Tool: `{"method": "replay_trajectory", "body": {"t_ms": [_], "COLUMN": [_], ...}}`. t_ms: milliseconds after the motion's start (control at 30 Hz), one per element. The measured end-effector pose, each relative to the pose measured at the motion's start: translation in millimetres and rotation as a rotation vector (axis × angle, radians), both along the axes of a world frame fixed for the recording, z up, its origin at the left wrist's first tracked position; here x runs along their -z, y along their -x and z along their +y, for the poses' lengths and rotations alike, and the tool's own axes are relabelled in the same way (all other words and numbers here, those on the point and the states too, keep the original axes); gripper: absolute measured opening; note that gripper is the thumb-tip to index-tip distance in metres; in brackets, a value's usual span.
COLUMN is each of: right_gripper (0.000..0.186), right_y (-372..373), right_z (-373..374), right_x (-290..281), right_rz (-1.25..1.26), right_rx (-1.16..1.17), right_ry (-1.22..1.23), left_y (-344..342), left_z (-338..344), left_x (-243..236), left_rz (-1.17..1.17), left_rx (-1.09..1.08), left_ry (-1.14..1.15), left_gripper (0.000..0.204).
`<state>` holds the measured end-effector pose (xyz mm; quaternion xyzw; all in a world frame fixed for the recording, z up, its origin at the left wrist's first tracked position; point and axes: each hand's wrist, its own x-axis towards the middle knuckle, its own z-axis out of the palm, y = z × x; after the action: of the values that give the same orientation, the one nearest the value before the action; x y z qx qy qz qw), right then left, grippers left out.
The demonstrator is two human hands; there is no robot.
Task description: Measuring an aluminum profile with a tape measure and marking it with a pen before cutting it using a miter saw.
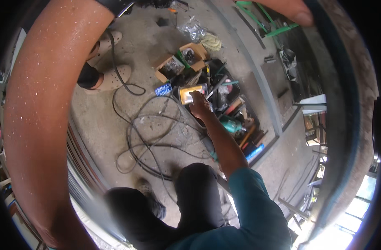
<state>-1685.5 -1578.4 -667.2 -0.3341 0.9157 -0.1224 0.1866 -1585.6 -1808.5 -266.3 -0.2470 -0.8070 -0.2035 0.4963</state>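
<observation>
Closest of all is the left forearm (49,125), flecked with pale specks and running up the side to a black wristband (115,5). Of the left hand (291,11) only a finger or so shows at the top edge, well apart from the tools (230,126), so I can't say whether it grips anything. By far the nearer to the work is the right hand (197,105), at the end of an arm in a teal sleeve (248,187). It meets a flat yellow packet (185,95) with a pale panel, lying among the tools down near the floor (99,121).

From that hand the packet lies just ahead and to the left, the fingers overlapping its right part. They look curled, but with the glare and the small size I can't tell whether they've closed on it or merely rest there.

Its long axis seems to run left to right, across the forearm's line, the right end tipped slightly away from the person. Being a plain rectangle, it has no pointed end; its left end faces a blue box (163,89), its right a slanting grey tool (217,86).
</observation>
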Motion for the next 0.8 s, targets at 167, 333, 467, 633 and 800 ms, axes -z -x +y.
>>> {"method": "replay_trajectory", "body": {"t_ms": [167,333,467,633,800], "right_gripper": [0.097,0.091,0.086,0.088,0.074], "right_y": [25.8,48.2,77.5,66.1,16.7], "right_z": [-20.8,-0.9,10.2,19.4,30.0], "right_x": [25.9,10.8,-16.6,-13.5,17.0], "right_rz": [0.233,0.341,0.178,0.156,0.021], "right_rx": [-0.279,-0.216,0.118,0.157,-0.231], "right_ry": [-0.319,-0.251,-0.089,-0.054,0.067], "left_y": [9.1,19.0,23.2,27.6,35.6], "left_z": [6.6,4.6,3.3,0.7,-4.1], "left_x": [15.5,21.6,20.0,25.1,27.9], "left_rz": [0.032,0.03,0.021,0.016,-0.006], "left_rx": [0.046,0.066,0.073,0.07,0.079], "left_ry": [-0.007,-0.046,-0.049,-0.054,-0.06], "left_gripper": [0.05,0.051,0.052,0.053,0.055]}}
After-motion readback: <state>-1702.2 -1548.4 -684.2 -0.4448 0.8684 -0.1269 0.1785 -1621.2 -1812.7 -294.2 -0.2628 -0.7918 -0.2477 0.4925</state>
